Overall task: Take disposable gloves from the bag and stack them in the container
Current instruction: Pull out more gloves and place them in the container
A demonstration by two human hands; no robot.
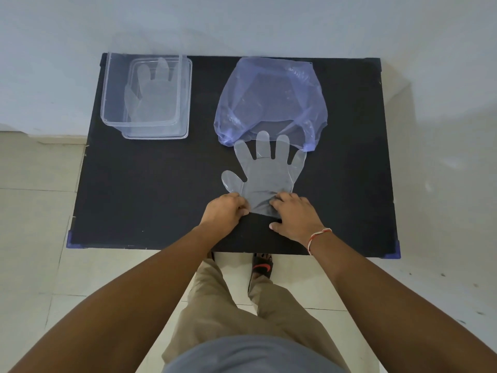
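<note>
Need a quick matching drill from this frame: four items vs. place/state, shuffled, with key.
Column 1:
1. clear container
2. purple bag
3. flat glove
4. right hand

Column 2:
A. spread on the table between bag and hands
B. far left of the table, a glove inside
C. wrist wears a red-and-white thread
D. far right of centre, mouth towards the person

Pairs: 1-B, 2-D, 3-A, 4-C

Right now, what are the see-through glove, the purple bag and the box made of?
The glove looks like thin, filmy clear plastic: the black table shows through and it wrinkles by the hands. The bag seems soft, glossy plastic film, purple-tinted, creased and shiny. The container looks like stiff clear plastic, holding straight walls, with a glove visible inside.
</note>
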